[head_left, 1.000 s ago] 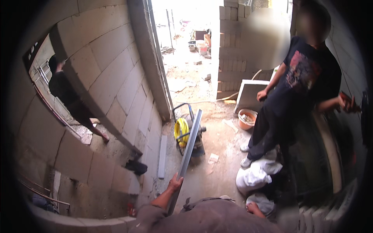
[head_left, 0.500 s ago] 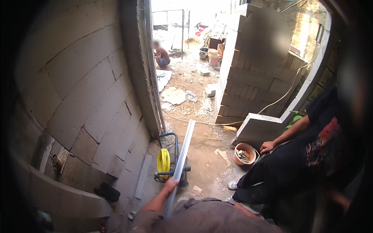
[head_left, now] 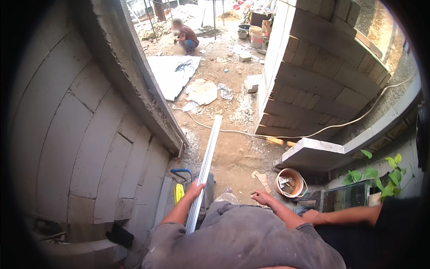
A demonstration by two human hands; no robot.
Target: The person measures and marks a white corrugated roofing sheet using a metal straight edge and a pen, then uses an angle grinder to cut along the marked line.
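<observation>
My left hand (head_left: 195, 190) is wrapped round a bundle of long silver metal channels (head_left: 206, 162), which slants away from my left side toward the doorway. Beside it, partly covered by the bundle and my arm, stands a wheeled machine with a blue handle (head_left: 181, 171) and a coiled yellow hose (head_left: 179, 193). In front of my body, my right hand (head_left: 262, 197) hangs with its fingers curled in, and nothing shows in it. Close to its right is an orange bucket (head_left: 303, 192) with several pale pieces inside.
A co-worker's hand (head_left: 312, 217) is near my right forearm. A block wall (head_left: 103, 157) runs along the left; a block pier (head_left: 309, 94) and low ledge (head_left: 309, 154) stand right. A pale cable (head_left: 237, 132) crosses the ground. Another person (head_left: 186, 38) squats outside.
I have moved forward toward the doorway, the metal channels still in my left hand. My right hand has come into view. The co-worker is now mostly out of view at the right.
</observation>
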